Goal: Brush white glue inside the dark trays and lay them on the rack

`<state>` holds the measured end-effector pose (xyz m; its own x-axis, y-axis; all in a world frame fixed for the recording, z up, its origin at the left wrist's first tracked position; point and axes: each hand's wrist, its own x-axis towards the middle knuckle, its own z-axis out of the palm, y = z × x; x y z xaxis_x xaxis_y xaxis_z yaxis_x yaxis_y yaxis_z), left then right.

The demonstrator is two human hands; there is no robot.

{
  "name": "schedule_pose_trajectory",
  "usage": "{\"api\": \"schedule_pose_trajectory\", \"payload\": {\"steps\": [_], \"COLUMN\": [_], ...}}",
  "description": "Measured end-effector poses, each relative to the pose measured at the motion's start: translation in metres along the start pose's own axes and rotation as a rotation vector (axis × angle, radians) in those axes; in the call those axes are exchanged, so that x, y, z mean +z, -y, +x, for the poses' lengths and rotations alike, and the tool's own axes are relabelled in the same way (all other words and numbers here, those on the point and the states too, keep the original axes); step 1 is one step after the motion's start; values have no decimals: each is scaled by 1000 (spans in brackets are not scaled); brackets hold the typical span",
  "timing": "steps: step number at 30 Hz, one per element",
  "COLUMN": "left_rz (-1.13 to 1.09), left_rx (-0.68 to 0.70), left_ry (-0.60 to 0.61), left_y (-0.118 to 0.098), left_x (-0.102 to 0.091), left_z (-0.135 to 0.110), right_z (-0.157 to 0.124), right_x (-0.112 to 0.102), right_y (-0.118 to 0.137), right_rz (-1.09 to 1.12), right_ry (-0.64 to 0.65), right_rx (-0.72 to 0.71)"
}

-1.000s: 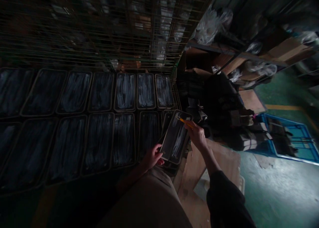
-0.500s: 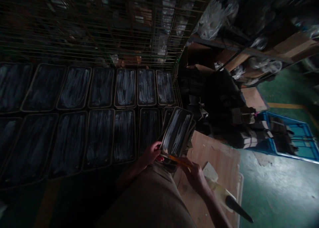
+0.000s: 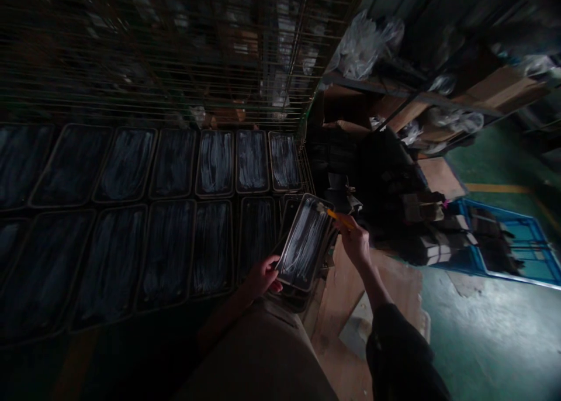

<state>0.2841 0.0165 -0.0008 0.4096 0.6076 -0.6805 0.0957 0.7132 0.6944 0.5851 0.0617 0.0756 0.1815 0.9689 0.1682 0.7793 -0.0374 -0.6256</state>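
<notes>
My left hand (image 3: 262,277) grips the near end of a dark rectangular tray (image 3: 303,242) streaked with white, and holds it tilted on top of a small stack of like trays. My right hand (image 3: 356,241) is closed on an orange-handled brush (image 3: 336,217) whose tip rests at the tray's far right corner. A dark sleeve covers my right forearm. My lap, in tan cloth, fills the bottom middle.
Two rows of several coated trays (image 3: 169,214) lie flat to the left, before a wire mesh cage (image 3: 175,50). A wooden board (image 3: 350,307) sits under my right arm. Cluttered shelves with boxes and plastic bags (image 3: 416,109) and a blue crate (image 3: 504,243) stand right, on green floor.
My right hand, which dropped to the tray's near end half a second ago, has swung the brush back up to the far corner. The tray shows more white streaks than a second ago.
</notes>
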Motion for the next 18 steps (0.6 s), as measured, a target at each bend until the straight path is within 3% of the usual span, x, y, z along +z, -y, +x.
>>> {"api": "schedule_pose_trajectory", "payload": {"steps": [3,7,11,15,18], "left_rz": [9,19,32,34,13], "left_rx": [13,16,3,-1,37], "left_ry": [-7,-17,-28,-36,-13], "left_y": [0,-1,-3,-5,-5], "left_x": [0,2,3,4,4], "left_z": [-1,-2,-3,-7,-10], "right_z": [14,6,-42,-99,-114], "right_x": [8,13,3,-18,-32], "right_y": [2,7,23,42,45], "right_rz": [-52,-63,24,163,276], "right_ry": [-7,120,341,540,603], "right_rx": [-80,-119,-141,-73,26]}}
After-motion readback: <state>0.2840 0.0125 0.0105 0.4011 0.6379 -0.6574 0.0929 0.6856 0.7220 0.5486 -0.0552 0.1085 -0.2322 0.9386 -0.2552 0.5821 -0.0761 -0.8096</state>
